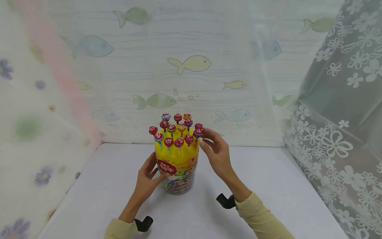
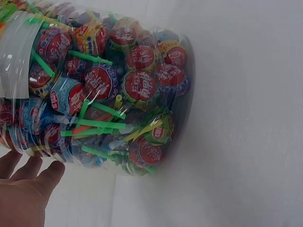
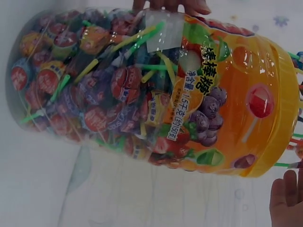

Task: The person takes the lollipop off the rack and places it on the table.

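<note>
Cream sleeves (image 1: 120,229) lay nearest the camera, each with a black bracket (image 1: 144,224) by its cuff. Beyond them a big see-through jar (image 1: 179,179) stood upright on the white table (image 1: 113,186), a person's hands at its two sides. Many wrapped lollipops (image 2: 139,85) showed through the wall, and more stood by their sticks in the yellow lid (image 3: 284,109), heads outward like pins in a cushion.

The left grip (image 1: 149,176) was clamped on the jar's side, thumb across the front near the foot of the printed label (image 3: 208,94) and fingers round the left side. The right grip (image 1: 219,151) was at the right edge of the lid, thumb and forefinger parted beside the outermost lollipop heads; whether the fingertips touched or pinched one, I could not tell.

Packed like that, the jar was probably fairly heavy and steady, though its glossy plastic looked slippery and likely to give a little under a hard squeeze. Low on the body, with the palm spread, seemed the safest hold. Each lollipop on the lid was surely light, its head hard and its thin stick easy to bend; pinching the stick just under the wrapper, and drawing straight along it, would spare both.
</note>
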`<action>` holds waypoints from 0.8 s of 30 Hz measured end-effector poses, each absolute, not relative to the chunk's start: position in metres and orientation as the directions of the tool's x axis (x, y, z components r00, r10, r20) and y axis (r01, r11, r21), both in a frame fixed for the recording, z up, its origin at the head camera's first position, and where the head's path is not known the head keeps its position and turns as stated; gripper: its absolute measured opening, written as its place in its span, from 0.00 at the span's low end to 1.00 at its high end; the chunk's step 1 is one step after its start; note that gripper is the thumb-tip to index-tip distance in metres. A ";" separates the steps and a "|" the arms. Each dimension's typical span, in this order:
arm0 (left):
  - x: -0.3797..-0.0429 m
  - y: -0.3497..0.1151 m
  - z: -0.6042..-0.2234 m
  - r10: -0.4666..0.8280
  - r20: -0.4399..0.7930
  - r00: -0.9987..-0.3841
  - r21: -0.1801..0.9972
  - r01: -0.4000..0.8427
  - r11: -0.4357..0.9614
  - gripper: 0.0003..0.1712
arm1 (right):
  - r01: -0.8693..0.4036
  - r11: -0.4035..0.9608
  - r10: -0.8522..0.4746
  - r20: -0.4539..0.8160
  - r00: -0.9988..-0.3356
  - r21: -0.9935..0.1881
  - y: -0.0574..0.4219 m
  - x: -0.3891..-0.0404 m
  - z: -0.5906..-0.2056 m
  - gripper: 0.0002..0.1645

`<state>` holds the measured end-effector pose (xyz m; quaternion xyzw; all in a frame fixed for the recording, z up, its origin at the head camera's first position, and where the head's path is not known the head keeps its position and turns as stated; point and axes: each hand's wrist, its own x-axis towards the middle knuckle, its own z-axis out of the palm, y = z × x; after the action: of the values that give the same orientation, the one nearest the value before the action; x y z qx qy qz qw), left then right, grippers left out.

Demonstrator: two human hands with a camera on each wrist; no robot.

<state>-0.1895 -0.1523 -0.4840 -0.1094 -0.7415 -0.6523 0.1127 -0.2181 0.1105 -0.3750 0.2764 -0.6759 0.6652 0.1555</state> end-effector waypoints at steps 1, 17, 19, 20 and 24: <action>-0.190 -0.152 -0.484 0.013 0.304 -0.953 0.945 0.303 0.124 0.51 | -0.581 -0.044 -0.153 0.580 -0.800 -0.813 0.109 -0.219 -0.374 0.26; -0.192 -0.150 -0.489 -0.010 0.313 -0.950 0.942 0.309 0.134 0.50 | -0.571 -0.082 -0.132 0.576 -0.806 -0.817 0.104 -0.236 -0.372 0.23; -0.192 -0.149 -0.489 -0.009 0.312 -0.950 0.942 0.308 0.132 0.50 | -0.566 -0.081 -0.141 0.571 -0.809 -0.821 0.105 -0.237 -0.372 0.23; -0.192 -0.149 -0.489 -0.010 0.311 -0.950 0.943 0.307 0.131 0.50 | -0.566 -0.079 -0.144 0.571 -0.808 -0.821 0.105 -0.238 -0.372 0.23; -0.192 -0.149 -0.489 -0.011 0.311 -0.950 0.944 0.307 0.121 0.50 | -0.567 -0.071 -0.142 0.571 -0.809 -0.821 0.106 -0.241 -0.372 0.21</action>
<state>-0.1924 -0.1490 -0.4893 -0.1004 -0.7386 -0.6555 0.1212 -0.2406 0.1059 -0.3723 0.2669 -0.6636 0.6813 0.1559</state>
